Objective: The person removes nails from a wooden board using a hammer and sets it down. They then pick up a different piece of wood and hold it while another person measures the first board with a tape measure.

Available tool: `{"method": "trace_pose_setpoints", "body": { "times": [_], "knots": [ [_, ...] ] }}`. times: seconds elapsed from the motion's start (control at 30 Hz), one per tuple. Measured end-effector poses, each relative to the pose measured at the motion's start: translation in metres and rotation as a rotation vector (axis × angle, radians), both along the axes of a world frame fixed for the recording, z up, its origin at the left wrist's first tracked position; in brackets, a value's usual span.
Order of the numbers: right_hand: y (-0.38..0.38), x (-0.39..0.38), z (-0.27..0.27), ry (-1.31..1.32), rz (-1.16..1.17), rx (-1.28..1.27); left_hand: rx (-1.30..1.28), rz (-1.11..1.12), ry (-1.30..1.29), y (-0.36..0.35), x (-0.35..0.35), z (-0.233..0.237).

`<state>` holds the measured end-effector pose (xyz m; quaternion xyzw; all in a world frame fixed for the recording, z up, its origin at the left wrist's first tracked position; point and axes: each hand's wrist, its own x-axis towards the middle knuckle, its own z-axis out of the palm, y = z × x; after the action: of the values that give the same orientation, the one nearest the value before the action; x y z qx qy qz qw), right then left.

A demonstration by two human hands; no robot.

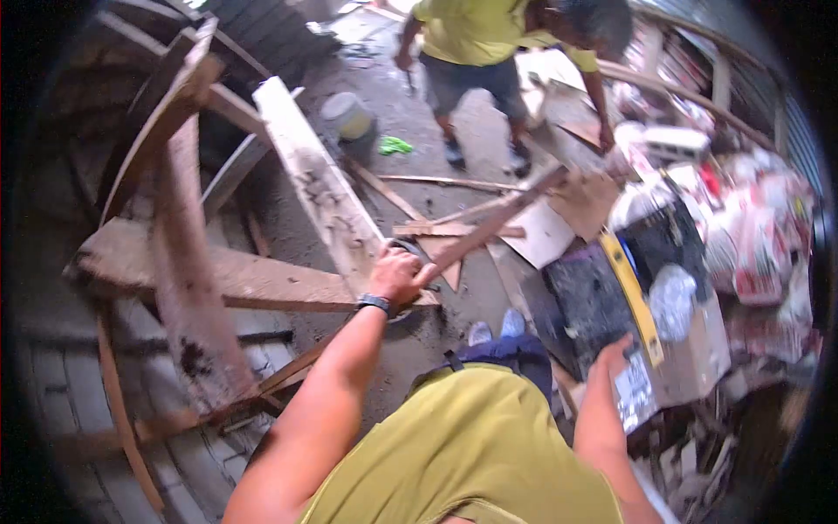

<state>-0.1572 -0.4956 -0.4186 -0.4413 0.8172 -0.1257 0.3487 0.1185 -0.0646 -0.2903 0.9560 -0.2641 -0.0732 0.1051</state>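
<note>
My left hand (397,275), with a watch on its wrist, is closed at the near end of a narrow wooden strip (497,225) that slants up to the right. A dark, round-edged thing (410,248) shows beside its fingers, partly hidden by the hand. Close by are the ends of a long pale board (319,179) and a thick wooden beam (227,275). My right hand (614,356) reaches out with fingers extended, just left of the lower end of a yellow spirit level (630,293). The level lies across a dark, scuffed panel (580,301), beside a clear plastic bag (672,301).
A person (471,52) in a yellow shirt bends forward ahead, one arm lowered toward the boards. Loose wood strips (449,182), a bucket (347,116) and a bright green thing (395,145) are on the floor. Filled sacks (751,227) line the right; leaning timbers (188,262) crowd the left.
</note>
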Motion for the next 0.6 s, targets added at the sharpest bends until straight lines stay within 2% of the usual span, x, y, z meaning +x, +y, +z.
{"method": "trace_pose_setpoints", "body": {
  "times": [0.03,0.07,0.1,0.17,0.23,0.4,0.5,0.6],
  "knots": [
    [0.001,-0.003,-0.011,0.060,0.019,-0.115,-0.047,0.017,-0.003,0.001,-0.001,-0.004],
    [0.011,0.005,0.013,0.057,0.038,-0.119,-0.098,0.037,-0.005,0.002,0.000,-0.010],
    [-0.002,-0.010,-0.037,0.046,0.061,-0.293,-0.105,0.054,-0.023,0.000,0.000,-0.010],
    [0.003,0.005,0.009,0.088,0.013,0.012,-0.108,0.065,-0.040,-0.005,-0.003,0.001],
    [-0.003,-0.001,-0.019,0.146,0.009,-0.074,-0.076,0.046,-0.047,-0.009,-0.003,0.004],
    [-0.006,-0.007,-0.038,0.180,0.032,-0.147,-0.054,0.019,-0.086,-0.006,-0.002,-0.005],
    [-0.008,-0.007,-0.042,0.215,0.033,-0.161,-0.047,0.012,-0.092,-0.006,-0.002,-0.003],
    [-0.002,0.000,-0.013,0.160,0.023,-0.051,-0.047,0.000,-0.099,-0.003,-0.001,-0.007]
  ]
}}
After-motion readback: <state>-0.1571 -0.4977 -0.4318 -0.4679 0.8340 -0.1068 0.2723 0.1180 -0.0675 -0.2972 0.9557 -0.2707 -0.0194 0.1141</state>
